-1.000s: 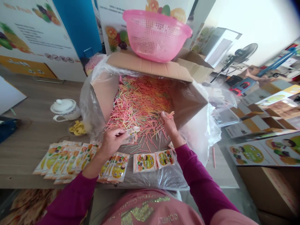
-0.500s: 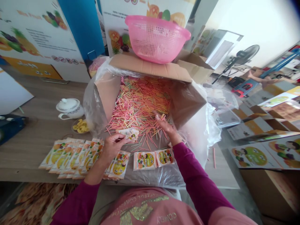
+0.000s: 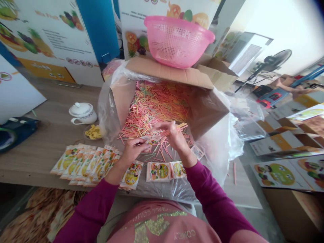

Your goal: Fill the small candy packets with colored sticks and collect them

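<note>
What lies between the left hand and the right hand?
In the head view: a printed packet, held by the left hand, and loose coloured sticks beside it.

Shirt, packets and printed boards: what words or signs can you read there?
"COMELY": pink shirt; its other lettering is incomplete.
"Mix Fruit", slightly blurred: white board at the left.
Four round signs, same board: symbols too small to tell.
Lettering on the packets and the right-hand cartons: too small or blurred.
</note>
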Demonstrator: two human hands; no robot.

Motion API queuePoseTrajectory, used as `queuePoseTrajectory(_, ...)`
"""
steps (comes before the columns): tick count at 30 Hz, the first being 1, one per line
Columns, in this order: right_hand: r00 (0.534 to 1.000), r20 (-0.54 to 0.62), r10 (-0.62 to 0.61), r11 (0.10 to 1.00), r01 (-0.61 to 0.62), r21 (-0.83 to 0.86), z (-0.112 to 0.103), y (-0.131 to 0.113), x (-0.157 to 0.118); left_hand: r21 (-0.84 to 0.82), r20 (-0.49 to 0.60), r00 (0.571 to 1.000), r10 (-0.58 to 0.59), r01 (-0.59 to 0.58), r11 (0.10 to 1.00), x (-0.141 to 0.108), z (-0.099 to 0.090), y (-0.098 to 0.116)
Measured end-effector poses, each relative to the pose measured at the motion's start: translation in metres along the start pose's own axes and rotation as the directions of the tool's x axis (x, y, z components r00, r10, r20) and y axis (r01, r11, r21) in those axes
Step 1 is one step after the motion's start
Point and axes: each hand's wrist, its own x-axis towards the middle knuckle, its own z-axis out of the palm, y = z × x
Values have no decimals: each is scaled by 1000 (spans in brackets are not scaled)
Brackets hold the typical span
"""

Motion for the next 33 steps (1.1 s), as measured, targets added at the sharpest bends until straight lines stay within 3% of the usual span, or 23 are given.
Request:
queuePoseTrajectory(3,993,104,-50,999,48,26,14,-11,-4,-53,-5,1000,10,-10,999,-1,3,-3)
queuePoseTrajectory(10,940,341,1,998,-24,63,25,-3,2,-74,-18,999,45,-46,996,-3,5,-13)
queuePoseTrajectory(15,978,207,1,999,-10,42,21,-20,10,-156,62,997,35,-25,987,0,18,0)
queuePoseTrajectory(21,969,240,-60,994,80,-77,7,-34,20,-159,94,994,54,-39,987,12,33,13)
queuePoseTrajectory(25,995,38,-89,995,87,47,-6,-31,21,-289,137,990,-29,68,955,19,45,11)
queuePoseTrajectory(28,988,-121,-98,993,105,56,-13,-22,22,-356,159,987,-37,92,930,29,51,14)
queuePoseTrajectory(33,988,-44,-146,964,132,-230,-18,-2,21,-310,156,984,82,-30,950,55,57,25)
